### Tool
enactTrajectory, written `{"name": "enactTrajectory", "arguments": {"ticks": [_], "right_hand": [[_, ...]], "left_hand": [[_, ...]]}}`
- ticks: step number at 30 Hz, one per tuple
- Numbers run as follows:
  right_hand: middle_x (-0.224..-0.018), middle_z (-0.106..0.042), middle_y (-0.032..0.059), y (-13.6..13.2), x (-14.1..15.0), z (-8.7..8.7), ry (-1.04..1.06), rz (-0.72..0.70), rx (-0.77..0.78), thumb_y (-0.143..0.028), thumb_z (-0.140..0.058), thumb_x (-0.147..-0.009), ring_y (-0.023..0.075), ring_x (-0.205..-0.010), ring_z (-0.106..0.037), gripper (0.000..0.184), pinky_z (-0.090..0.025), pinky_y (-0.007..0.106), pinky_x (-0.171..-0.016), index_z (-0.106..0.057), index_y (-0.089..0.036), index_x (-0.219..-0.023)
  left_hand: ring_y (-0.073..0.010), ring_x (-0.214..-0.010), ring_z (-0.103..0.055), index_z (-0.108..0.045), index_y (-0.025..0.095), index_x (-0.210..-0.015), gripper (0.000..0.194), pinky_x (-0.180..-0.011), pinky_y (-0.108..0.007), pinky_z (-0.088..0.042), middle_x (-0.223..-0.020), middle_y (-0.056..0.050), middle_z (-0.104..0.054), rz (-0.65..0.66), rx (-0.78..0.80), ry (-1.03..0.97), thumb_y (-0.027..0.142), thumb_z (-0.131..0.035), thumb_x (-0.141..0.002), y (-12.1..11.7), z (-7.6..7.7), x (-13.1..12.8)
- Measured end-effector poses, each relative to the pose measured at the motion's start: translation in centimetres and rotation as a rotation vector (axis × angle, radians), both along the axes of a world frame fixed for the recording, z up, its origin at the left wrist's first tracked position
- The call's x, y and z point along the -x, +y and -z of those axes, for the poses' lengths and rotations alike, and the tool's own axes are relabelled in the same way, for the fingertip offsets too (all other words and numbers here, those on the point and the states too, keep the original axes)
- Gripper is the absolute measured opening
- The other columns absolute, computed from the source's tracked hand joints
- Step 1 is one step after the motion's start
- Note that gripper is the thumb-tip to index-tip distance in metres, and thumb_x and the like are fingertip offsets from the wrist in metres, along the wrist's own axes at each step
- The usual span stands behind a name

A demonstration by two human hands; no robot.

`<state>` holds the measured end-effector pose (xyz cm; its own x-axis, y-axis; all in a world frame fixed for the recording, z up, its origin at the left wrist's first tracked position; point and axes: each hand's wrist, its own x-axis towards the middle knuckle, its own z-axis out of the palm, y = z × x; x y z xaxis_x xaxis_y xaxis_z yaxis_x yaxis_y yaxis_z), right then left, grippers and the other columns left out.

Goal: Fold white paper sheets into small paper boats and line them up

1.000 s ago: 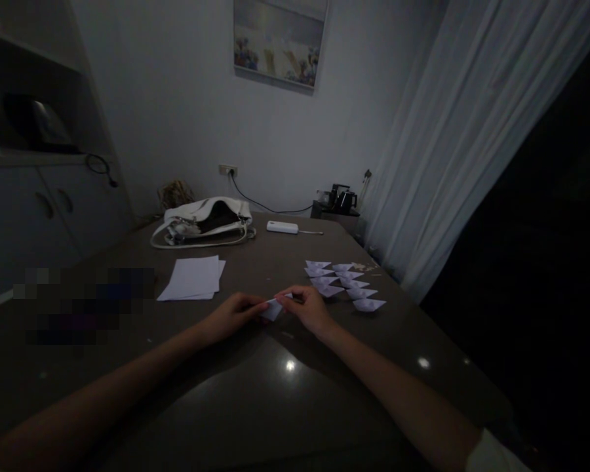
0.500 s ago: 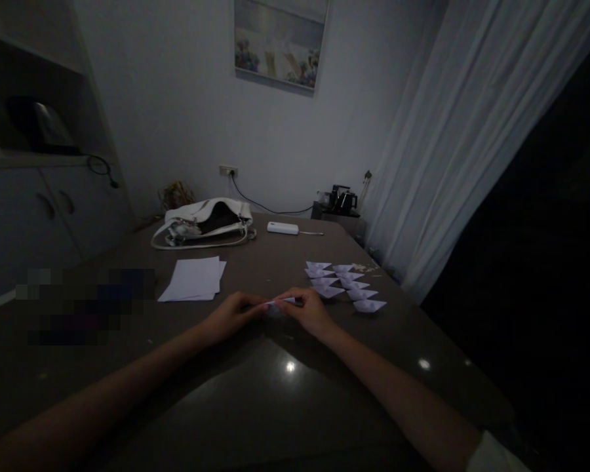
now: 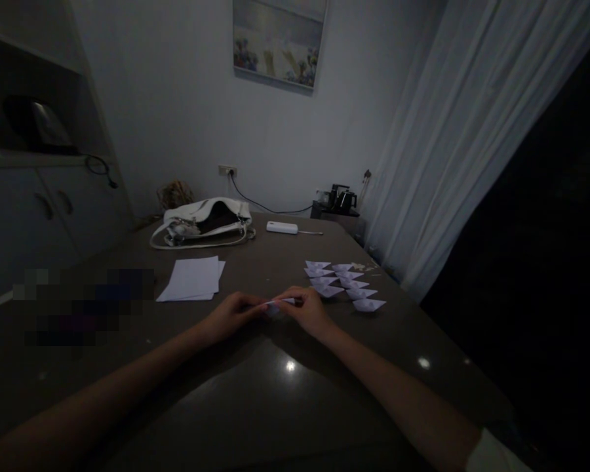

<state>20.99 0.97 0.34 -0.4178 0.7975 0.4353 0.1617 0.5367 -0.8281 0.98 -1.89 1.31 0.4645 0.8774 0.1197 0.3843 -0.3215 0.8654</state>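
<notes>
A small folded piece of white paper (image 3: 274,308) is pinched between both hands, just above the table in the middle of the view. My left hand (image 3: 231,316) grips its left side with thumb and fingers. On the right side, my right hand (image 3: 307,311) holds it the same way, its fingers hiding part of the paper. Several folded paper boats (image 3: 368,305) stand in two rows to the right of my right hand. Beyond my left hand lies a stack of white paper sheets (image 3: 194,278), slightly fanned at its right edge.
On the dark table (image 3: 216,406), a white handbag (image 3: 206,219) sits at the back left. A white power bank (image 3: 282,227) with a short cable lies at the back centre. Small pale bits (image 3: 361,267) are scattered behind the boats. A curtain (image 3: 437,144) hangs at the right.
Both hands stay in nearly the same place with the folded paper between them. The whole view has shifted very slightly.
</notes>
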Motion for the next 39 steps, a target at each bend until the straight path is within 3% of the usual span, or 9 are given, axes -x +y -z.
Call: {"name": "enactTrajectory", "arguments": {"ticks": [10,21,27,39], "right_hand": [[-0.071,-0.067,0.0044,-0.53,0.18,-0.36,-0.117,0.062,-0.167,-0.027,-0.069,-0.075,0.0145,-0.066,-0.058,0.012,-0.041,0.025,-0.061,-0.073,-0.017,-0.076],[-0.07,-0.067,0.0029,-0.48,0.06,-0.43,-0.157,0.071,-0.214,-0.021,-0.069,-0.075,0.0144,-0.069,-0.058,0.005,-0.041,0.025,-0.064,-0.072,-0.017,-0.077],[-0.071,-0.068,0.0033,-0.75,0.15,-0.72,-0.136,0.087,-0.165,-0.022,-0.067,-0.077,0.0147,-0.07,-0.059,0.007,-0.041,0.026,-0.066,-0.072,-0.017,-0.077],[-0.072,-0.068,0.0044,-0.5,0.08,-0.76,-0.047,0.056,-0.051,-0.023,-0.066,-0.075,0.0151,-0.069,-0.061,0.01,-0.042,0.024,-0.061,-0.072,-0.015,-0.076]], "left_hand": [[-0.0252,-0.09,-0.065,-0.069,0.016,-0.107,0.041,-0.078,-0.03,-0.048,-0.1,-0.003,-0.072,0.017,-0.088,0.066,0.046,-0.049,-0.088,-0.19,0.12,0.04],[-0.0233,-0.084,-0.063,-0.069,0.013,-0.1,0.044,-0.073,-0.026,-0.046,-0.091,-0.003,-0.073,-0.003,-0.108,0.133,0.047,-0.043,-0.089,-0.16,0.12,-0.14],[-0.0197,-0.073,-0.061,-0.07,0.013,-0.091,0.044,-0.064,-0.023,-0.043,-0.079,-0.003,-0.071,-0.032,-0.178,0.176,0.046,-0.041,-0.09,-0.4,-0.33,-0.15],[-0.0217,-0.076,-0.063,-0.07,0.011,-0.087,0.043,-0.067,-0.026,-0.047,-0.081,-0.005,-0.072,-0.023,-0.027,0.02,0.048,-0.047,-0.086,-0.21,-0.51,-0.23]]}}
